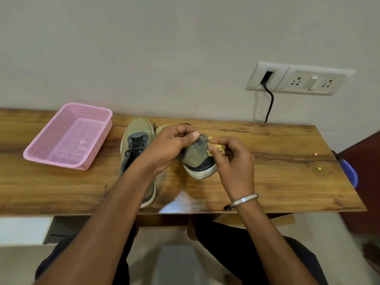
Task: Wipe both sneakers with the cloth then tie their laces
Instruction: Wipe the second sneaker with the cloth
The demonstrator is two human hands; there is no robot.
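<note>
One sneaker (pixel 137 153) lies flat on the wooden surface (pixel 277 171), its long axis running from 6 to 12 o'clock, toe toward the wall. The second sneaker (pixel 197 159) is lifted and tilted, heel end toward 5 o'clock, between both hands. The left hand (pixel 170 145) grips its upper, fingers curled. At 3 o'clock of it, the right hand (pixel 232 159) pinches a bunched yellow cloth (pixel 216 147) against the shoe's side.
</note>
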